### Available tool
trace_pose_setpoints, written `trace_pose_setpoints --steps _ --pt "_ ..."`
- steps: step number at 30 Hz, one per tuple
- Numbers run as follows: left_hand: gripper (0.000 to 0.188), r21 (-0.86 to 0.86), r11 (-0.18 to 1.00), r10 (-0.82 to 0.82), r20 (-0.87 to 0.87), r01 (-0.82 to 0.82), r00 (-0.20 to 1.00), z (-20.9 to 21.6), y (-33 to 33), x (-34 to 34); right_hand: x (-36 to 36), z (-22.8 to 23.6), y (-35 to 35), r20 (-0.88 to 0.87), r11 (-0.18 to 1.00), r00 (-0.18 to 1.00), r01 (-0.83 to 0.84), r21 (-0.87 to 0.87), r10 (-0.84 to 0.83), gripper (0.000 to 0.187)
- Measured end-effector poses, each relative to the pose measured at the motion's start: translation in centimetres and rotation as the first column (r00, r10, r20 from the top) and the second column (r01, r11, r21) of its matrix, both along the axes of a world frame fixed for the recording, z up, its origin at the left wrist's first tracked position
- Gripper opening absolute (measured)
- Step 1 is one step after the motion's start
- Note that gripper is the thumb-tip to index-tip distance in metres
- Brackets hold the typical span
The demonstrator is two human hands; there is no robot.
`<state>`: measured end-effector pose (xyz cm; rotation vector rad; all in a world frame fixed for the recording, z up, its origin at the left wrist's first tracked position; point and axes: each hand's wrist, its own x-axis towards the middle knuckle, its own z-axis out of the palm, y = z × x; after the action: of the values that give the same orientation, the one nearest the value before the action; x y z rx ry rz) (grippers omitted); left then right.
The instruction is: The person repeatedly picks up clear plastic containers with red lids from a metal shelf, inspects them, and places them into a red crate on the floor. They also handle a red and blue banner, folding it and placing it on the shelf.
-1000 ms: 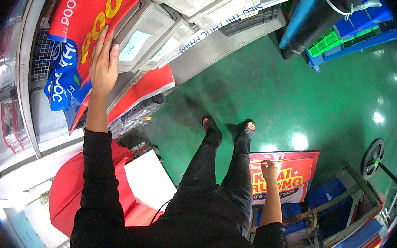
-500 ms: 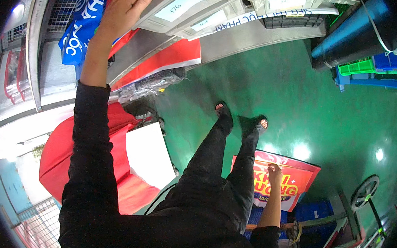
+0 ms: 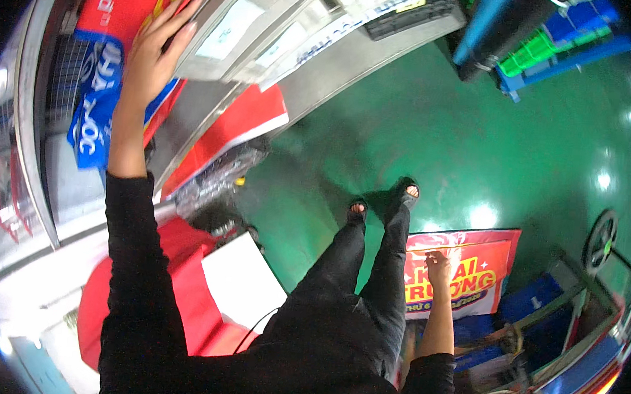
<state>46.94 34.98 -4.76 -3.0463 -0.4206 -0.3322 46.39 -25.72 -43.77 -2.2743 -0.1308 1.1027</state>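
My left hand (image 3: 156, 55) lies with its fingers stretched out on a red and blue printed plastic sheet (image 3: 107, 69), against the side of a grey bin (image 3: 228, 38). The sheet's blue end hangs down beside my wrist. At my right side, my right hand (image 3: 438, 268) hangs low with curled fingers. Whether anything is between them cannot be made out. Behind that hand is a red and yellow printed banner (image 3: 474, 258) with a white lower edge.
A metal shelf (image 3: 356, 56) carries several grey bins. White board (image 3: 242, 276) and red cloth (image 3: 192, 298) lie at my left. A frame cart (image 3: 583, 281) with blue crates stands right. Farther off are a dark upright roll (image 3: 483, 43) and a green crate (image 3: 530, 55).
My view has turned, and the bins have shifted left in it. My left hand has slid lower along the printed sheet, away from the bin's top. One foot has stepped.
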Motion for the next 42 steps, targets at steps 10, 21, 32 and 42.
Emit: trace_pose_setpoints --steps 10,21,32,42 --pt "0.048 0.021 1.000 0.000 0.106 -0.002 0.994 -2.6 0.6 -0.3 -16.6 -3.1 2.4 -0.053 0.988 0.991 0.119 -0.093 -0.124 0.018" --pt "0.049 0.023 1.000 -0.018 0.176 0.014 0.984 -3.6 2.3 -0.4 -22.9 1.3 2.9 -0.183 0.908 0.890 0.409 -0.089 -0.418 0.019" --pt "0.050 0.067 0.996 0.041 0.156 -0.052 0.987 -3.5 1.2 0.0 -24.7 0.0 -1.6 -0.209 0.925 0.901 0.362 -0.118 -0.380 0.019" --pt "0.044 0.048 0.999 0.002 0.191 -0.011 0.982 -0.8 1.1 -0.3 -18.4 0.7 -4.6 0.009 0.959 0.959 0.283 0.022 -0.283 0.017"
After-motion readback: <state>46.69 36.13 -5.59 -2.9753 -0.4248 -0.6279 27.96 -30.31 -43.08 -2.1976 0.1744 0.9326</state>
